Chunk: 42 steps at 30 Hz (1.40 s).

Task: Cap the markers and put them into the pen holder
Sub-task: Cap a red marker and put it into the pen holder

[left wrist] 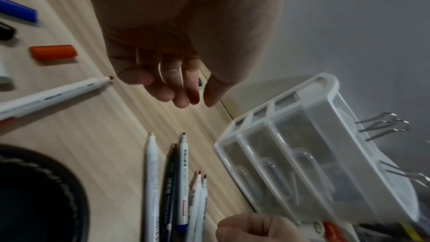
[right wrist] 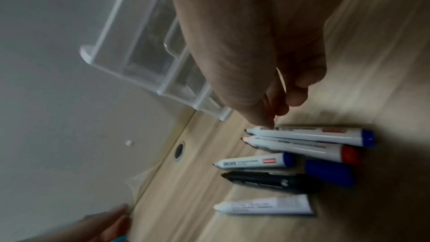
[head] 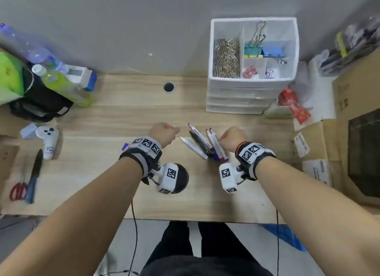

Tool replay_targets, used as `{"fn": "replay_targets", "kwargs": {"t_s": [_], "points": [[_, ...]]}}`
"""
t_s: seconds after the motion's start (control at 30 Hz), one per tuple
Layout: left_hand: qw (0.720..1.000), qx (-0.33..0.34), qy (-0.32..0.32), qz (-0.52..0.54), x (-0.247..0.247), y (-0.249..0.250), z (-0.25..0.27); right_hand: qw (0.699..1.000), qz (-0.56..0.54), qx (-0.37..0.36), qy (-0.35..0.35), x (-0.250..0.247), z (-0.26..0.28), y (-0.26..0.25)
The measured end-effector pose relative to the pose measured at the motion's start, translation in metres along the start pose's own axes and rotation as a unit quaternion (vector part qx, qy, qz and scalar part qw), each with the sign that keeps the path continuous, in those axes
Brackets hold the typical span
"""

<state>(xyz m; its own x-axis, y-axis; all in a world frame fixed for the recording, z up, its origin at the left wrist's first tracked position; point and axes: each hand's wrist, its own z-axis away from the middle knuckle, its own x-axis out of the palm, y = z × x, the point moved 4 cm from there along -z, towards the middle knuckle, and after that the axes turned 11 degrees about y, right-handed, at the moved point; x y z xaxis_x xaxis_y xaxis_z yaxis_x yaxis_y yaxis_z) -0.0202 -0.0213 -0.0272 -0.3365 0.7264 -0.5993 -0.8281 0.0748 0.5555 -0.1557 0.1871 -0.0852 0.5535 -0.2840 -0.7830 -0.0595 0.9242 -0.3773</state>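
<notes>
I had a pale wood-grain desk [head: 127, 119] under me, pushed up against a grey wall, with a round cable hole [head: 169, 87] near its back edge. A white drawer organiser [head: 242, 98] stood at the back right, its top tray holding paper clips and binder clips. Cardboard boxes [head: 353, 94] crowded the right side; bottles and a black bag sat on the left, scissors [head: 18, 190] and a white controller [head: 48, 140] nearer me.

The uncapped markers [head: 202, 145] lay fanned on the desk between my hands, tips pointing away from me. The black pen holder [head: 182, 178] stood beside my left wrist. Loose caps, one orange cap [left wrist: 54, 51] and one blue cap [left wrist: 17, 11], lay on the desk in the left wrist view.

My left hand [head: 163, 132] hung with fingers loosely curled, holding nothing. My right hand [head: 234, 139] was curled, its thumb tip touching the top marker; I couldn't tell whether it gripped it.

Barrel print was too blurred to read.
</notes>
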Motion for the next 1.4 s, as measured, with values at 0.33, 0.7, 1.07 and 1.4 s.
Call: {"fn": "replay_targets", "kwargs": {"t_s": [0.33, 0.7, 1.07, 1.4], "points": [[0.997, -0.070, 0.022, 0.040, -0.005, -0.034, -0.011, 0.993, 0.109, -0.018, -0.038, 0.018, -0.008, -0.011], [0.992, -0.089, 0.054, 0.070, -0.056, -0.066, -0.045, 0.984, 0.169, -0.010, -0.053, 0.022, -0.001, -0.033], [0.991, -0.093, 0.089, -0.031, -0.114, -0.126, -0.070, 0.999, 0.013, -0.021, -0.026, 0.006, 0.016, -0.091], [0.977, 0.011, 0.054, -0.204, -0.077, -0.122, -0.085, 0.986, -0.060, -0.073, -0.138, 0.067, 0.035, -0.176]]}}
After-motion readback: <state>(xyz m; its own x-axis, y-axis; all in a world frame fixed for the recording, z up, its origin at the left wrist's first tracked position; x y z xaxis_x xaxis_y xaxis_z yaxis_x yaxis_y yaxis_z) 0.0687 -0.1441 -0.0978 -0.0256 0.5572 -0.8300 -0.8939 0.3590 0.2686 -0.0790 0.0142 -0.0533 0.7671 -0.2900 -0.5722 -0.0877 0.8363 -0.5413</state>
